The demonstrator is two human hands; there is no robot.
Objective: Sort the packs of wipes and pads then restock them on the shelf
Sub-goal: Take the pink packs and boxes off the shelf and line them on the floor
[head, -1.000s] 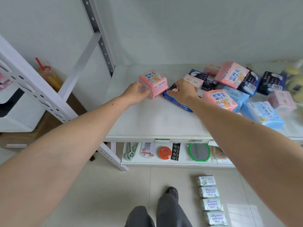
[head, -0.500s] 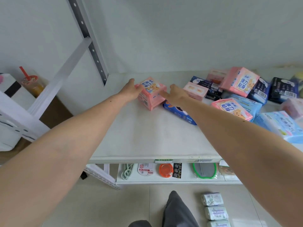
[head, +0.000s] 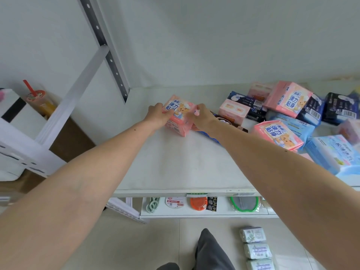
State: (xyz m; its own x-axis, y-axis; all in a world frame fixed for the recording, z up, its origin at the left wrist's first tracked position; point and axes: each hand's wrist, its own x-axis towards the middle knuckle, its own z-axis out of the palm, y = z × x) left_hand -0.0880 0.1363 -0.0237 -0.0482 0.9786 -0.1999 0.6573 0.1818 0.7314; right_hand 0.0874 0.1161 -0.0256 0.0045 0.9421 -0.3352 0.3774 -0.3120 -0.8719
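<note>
A pink pack of pads [head: 180,115] with a bear picture stands on the white shelf [head: 175,168], toward its back left. My left hand [head: 158,115] grips the pack's left side and my right hand [head: 202,118] grips its right side. A dark blue pack [head: 211,136] lies under my right wrist, mostly hidden. To the right lies a jumble of packs: a small pale pink one [head: 233,111], a large pink one [head: 288,99], another pink one [head: 276,134], light blue ones [head: 335,154] and dark navy ones [head: 339,108].
A grey slotted upright [head: 109,57] and white shelf frame [head: 64,106] stand at the left, with a drink cup [head: 38,100] behind. The lower shelf [head: 204,212] holds small goods. Several green-white packs [head: 255,248] lie on the floor by my leg [head: 212,250].
My right hand left the dark blue pack and came onto the pink pack's right side. Both hands now hold that pack, which has turned slightly. The camera moved closer and left.
</note>
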